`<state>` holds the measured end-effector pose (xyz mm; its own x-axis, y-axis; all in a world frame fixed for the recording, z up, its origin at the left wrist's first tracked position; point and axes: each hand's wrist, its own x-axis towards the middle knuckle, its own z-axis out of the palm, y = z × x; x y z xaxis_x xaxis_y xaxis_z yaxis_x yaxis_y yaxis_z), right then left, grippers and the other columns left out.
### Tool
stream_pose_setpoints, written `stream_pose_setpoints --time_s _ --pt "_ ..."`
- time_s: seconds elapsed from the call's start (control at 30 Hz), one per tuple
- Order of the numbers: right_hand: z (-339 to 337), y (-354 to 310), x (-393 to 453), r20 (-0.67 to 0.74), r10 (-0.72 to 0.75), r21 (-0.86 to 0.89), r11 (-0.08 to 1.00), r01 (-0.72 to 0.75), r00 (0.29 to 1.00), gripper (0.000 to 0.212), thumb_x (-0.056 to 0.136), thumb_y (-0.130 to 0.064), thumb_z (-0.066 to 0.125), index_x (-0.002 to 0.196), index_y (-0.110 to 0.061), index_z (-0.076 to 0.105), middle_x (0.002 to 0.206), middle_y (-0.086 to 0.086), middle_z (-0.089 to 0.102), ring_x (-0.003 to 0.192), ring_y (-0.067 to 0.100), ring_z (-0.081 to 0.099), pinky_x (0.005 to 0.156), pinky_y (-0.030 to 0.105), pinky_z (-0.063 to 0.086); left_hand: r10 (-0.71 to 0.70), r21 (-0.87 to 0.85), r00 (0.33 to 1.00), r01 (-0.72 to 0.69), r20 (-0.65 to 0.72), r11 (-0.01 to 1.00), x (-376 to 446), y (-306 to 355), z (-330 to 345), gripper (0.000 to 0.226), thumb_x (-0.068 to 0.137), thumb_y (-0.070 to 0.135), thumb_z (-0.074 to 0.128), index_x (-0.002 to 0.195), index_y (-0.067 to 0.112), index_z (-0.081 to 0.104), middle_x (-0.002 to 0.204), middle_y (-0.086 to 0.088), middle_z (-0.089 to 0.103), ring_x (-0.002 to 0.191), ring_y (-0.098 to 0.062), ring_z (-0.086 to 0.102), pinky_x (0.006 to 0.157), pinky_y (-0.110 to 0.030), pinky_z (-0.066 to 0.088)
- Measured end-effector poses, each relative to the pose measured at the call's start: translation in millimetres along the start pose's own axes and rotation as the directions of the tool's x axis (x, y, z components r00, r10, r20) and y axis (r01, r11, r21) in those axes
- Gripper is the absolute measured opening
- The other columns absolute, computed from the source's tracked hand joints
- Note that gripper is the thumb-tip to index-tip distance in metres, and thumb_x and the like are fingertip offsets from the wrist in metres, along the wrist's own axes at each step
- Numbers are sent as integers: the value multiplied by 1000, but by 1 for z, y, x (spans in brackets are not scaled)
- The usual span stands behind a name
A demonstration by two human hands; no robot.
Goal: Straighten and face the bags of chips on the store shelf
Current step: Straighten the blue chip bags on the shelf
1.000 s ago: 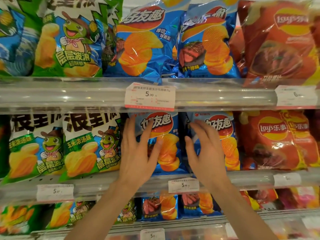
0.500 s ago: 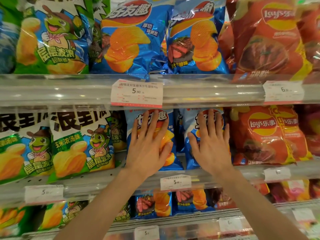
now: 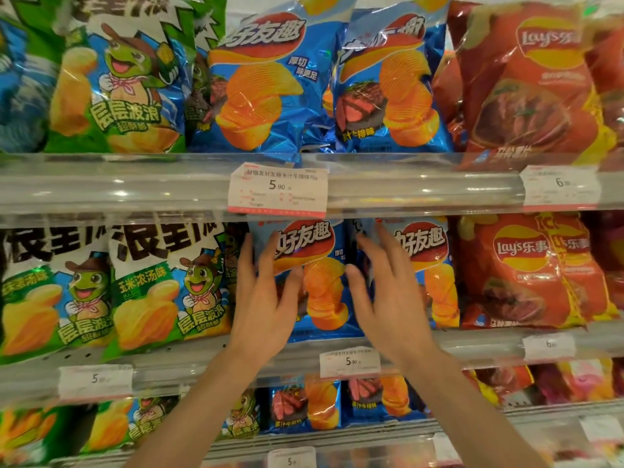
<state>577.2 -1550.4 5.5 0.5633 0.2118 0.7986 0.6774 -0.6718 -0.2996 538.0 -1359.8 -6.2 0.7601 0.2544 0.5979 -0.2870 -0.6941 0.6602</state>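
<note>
The spread left hand (image 3: 261, 300) hides the lower left of a glossy blue ridged-chip bag (image 3: 315, 282), the right hand (image 3: 388, 298) masks its neighbouring blue bag's (image 3: 429, 265) left edge, green cartoon-frog bags (image 3: 30, 292) run off frame, and small white price tags (image 3: 96, 380) blur unreadably.

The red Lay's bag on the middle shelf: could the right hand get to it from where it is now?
Probably yes. The right hand rests on the blue bag directly beside the red Lay's bag, whose front faces out with nothing covering it; a short sideways move should do.
</note>
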Motion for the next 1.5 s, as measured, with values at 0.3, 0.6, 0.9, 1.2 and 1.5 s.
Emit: stream_pose_setpoints --time_s 0.3,0.6,0.9,1.2,1.5 --pt "48 -25 5 299 211 209 937 -279 931 65 102 -54 27 160 -31 10 169 4 0 155 22 7 120 48 27 -190 -119 965 214 183 970 13 -3 3 68 98 60 34 156 51 0 162 -4 21 109 3 53 68 3 38" --pt "41 -22 4 320 261 218 915 -339 911 62 103 -52 34 159 -36 13 169 3 5 154 13 4 123 40 22 -153 -191 959 201 236 961 14 -10 -2 72 96 64 38 157 51 1 159 2 36 135 -15 49 107 -35 44" --pt "-4 -27 -33 239 346 409 812 -417 907 39 97 -39 59 135 -36 50 134 -18 51 121 -5 50 97 16 45 -168 -308 974 207 149 929 -39 -6 -58 58 85 56 57 140 45 44 129 27 57 119 4 57 93 -13 48" --pt "-21 -46 -92 339 534 413 655 -633 774 21 95 -34 60 116 -32 63 95 -9 71 82 5 68 70 20 51 -266 -334 961 277 80 901 -102 -27 -92 27 96 43 58 123 42 61 104 5 74 100 -15 71 93 -45 54" --pt "2 -93 -112 268 636 413 603 -683 724 12 97 -21 62 105 -26 69 82 -7 76 76 7 71 74 20 55 -241 -389 961 276 137 879 -94 -69 -144 27 96 38 59 123 33 62 106 5 74 99 -15 71 91 -46 55"
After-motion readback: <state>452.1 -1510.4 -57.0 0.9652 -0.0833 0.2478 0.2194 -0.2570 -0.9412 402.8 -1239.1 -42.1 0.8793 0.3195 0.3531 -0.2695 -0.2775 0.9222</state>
